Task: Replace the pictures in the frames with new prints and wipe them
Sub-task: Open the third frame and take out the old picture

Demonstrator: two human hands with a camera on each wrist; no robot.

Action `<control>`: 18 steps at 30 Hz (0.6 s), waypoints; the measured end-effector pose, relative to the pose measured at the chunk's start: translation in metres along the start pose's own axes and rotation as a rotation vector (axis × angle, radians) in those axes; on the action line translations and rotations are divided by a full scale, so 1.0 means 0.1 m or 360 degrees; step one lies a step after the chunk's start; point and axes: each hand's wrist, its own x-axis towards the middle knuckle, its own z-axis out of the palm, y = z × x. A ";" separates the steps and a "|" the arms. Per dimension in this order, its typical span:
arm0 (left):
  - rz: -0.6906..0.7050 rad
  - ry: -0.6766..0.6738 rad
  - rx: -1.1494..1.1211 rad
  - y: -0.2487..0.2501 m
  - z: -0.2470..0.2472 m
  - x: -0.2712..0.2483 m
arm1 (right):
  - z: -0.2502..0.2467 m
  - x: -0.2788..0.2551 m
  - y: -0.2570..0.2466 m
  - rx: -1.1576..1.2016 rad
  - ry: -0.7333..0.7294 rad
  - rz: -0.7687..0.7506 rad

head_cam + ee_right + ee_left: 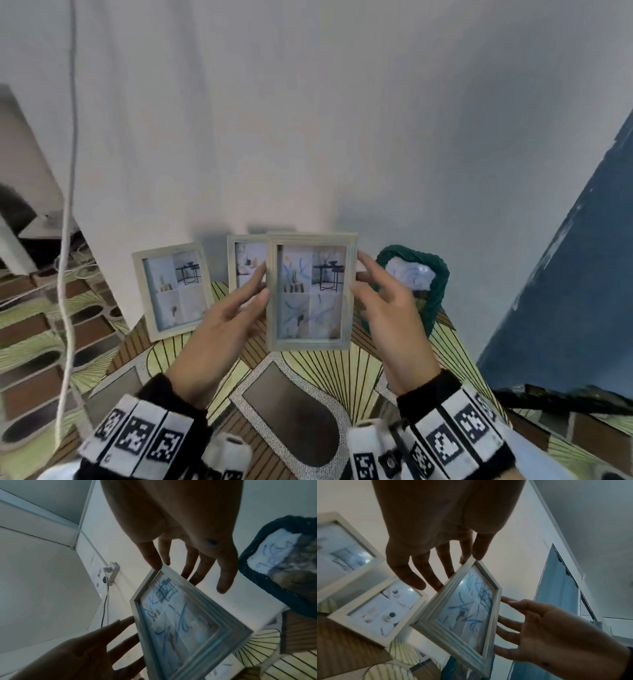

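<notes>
A pale picture frame (310, 294) hangs upright above the table, its glass marked with blue scribbles over a four-part print. My left hand (255, 291) pinches its left edge, thumb in front and fingers behind. On the opposite edge my right hand (370, 281) pinches it the same way. The left wrist view shows the left hand (453, 561) at the frame (464, 609). In the right wrist view the right hand (180, 563) touches the frame (180, 622) near a corner. Two more frames lean on the wall: one at the left (173, 291), one half hidden behind (245, 263).
A teal woven basket (435, 284) stands against the wall to the right, with a scribbled white sheet (409, 274) in it. The table has a striped green and brown patterned cloth (342, 366). A white cable (66, 240) hangs at the left. A blue panel (565, 274) rises at the right.
</notes>
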 end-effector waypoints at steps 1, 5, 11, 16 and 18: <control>0.0014 -0.0001 0.0033 0.01 -0.05 -0.15 | -0.02 -0.14 0.01 0.0001 -0.0073 -0.0008; -0.0017 -0.0029 0.0089 -0.02 -0.19 -0.75 | -0.10 -0.64 0.09 -0.0132 -0.0318 -0.0070; -0.0045 0.0070 -0.0010 -0.20 -0.18 -1.50 | -0.19 -1.13 0.36 0.0193 -0.0549 0.0181; -0.0153 0.0168 0.0032 -0.40 -0.12 -1.81 | -0.14 -1.39 0.71 0.0383 -0.0454 0.0509; -0.0249 0.0099 0.0027 -0.48 -0.12 -1.87 | -0.12 -1.46 0.82 0.0410 -0.0436 0.0622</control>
